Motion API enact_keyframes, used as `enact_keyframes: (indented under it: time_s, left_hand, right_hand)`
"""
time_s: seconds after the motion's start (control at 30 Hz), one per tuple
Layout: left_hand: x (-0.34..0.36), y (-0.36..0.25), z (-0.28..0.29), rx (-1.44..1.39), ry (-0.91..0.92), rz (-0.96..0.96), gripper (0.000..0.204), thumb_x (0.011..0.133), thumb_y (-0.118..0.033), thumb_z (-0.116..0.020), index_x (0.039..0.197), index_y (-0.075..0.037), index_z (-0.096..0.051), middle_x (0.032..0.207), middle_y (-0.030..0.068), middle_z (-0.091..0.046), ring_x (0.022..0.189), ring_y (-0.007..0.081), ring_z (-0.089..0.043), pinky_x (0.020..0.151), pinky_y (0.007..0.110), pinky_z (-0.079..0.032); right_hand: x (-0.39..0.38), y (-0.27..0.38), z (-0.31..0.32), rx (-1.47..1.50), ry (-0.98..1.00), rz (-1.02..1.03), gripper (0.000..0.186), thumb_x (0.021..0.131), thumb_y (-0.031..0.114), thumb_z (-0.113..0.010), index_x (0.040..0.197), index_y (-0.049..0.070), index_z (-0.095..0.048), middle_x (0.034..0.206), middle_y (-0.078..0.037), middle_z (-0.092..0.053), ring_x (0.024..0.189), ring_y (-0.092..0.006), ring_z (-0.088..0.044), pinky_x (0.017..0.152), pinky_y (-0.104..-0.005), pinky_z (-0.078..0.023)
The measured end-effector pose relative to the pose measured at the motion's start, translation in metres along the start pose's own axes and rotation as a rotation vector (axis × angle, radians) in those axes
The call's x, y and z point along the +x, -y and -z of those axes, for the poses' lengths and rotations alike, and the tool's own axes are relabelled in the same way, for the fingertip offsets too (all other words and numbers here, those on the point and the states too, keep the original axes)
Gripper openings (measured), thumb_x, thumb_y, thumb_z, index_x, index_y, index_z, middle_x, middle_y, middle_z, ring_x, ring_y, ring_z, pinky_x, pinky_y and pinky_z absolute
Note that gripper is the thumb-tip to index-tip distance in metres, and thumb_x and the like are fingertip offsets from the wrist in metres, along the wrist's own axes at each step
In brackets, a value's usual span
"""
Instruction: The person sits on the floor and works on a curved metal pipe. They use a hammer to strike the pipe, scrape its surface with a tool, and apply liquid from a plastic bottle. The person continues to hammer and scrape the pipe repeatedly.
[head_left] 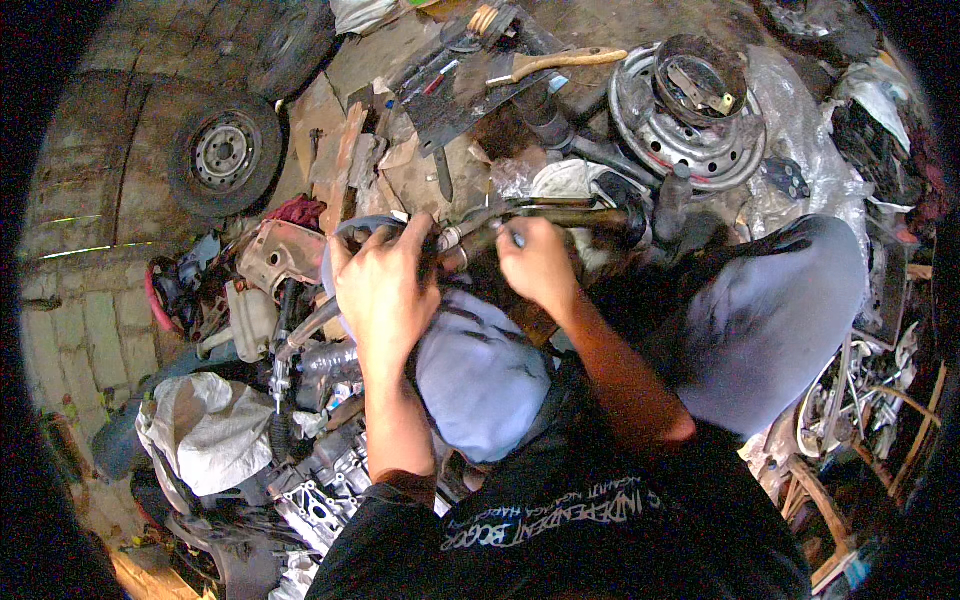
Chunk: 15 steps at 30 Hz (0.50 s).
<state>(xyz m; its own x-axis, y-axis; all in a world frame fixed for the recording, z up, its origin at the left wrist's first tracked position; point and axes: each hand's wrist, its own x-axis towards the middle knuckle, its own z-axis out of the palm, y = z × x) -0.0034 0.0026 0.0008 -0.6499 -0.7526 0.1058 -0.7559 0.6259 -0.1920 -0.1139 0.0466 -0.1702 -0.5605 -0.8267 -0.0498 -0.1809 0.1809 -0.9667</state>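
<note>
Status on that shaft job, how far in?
Done: the metal shaft already lies across the person's lap, off any vehicle. In hand: left hand grips its near end, right hand works the middle. Left: cannot tell; hammer and wheel rim lie untouched.

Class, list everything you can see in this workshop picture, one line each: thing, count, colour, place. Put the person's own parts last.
Tyre on rim: one, black with grey rim, upper left on the floor.
Bare wheel rim: one, silver, upper right.
Brake part: one, dark and rusty, on top of the wheel rim.
Hammer: one, wooden handle, top centre.
Cloth: one, whitish, lower left.
Engine part: one, grey metal, bottom left.
Metal shaft: one, dark and greasy, centre, between the hands.
Knees: two, in grey-blue trousers, centre and right.
Left hand: gripping the metal shaft.
Right hand: on the metal shaft, fingers closed.
</note>
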Motion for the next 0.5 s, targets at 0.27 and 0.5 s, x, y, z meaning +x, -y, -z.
enact_keyframes:
  time_s: [0.27,0.5]
  left_hand:
    - [-0.008,0.005,-0.005,0.019,0.026,0.043,0.031,0.068,-0.016,-0.071,0.097,-0.014,-0.061,0.076,0.0137,-0.064,0.079,0.0322,-0.065,0.090,0.048,-0.039]
    - [-0.006,0.003,-0.003,0.024,0.043,0.056,0.034,0.067,-0.016,-0.071,0.099,-0.014,-0.061,0.077,0.0137,-0.064,0.079,0.0323,-0.065,0.090,0.049,-0.039]
  right_hand:
    - [-0.008,0.034,0.015,0.055,0.336,-0.040,0.028,0.090,0.024,-0.058,0.080,0.001,-0.070,0.075,-0.020,-0.067,0.073,-0.0333,-0.066,0.070,-0.0415,-0.048]
    - [-0.018,0.028,0.002,0.707,0.522,-0.592,0.030,0.093,0.027,-0.061,0.072,0.006,-0.060,0.051,0.005,-0.042,0.040,-0.0073,-0.036,0.037,-0.0240,-0.025]
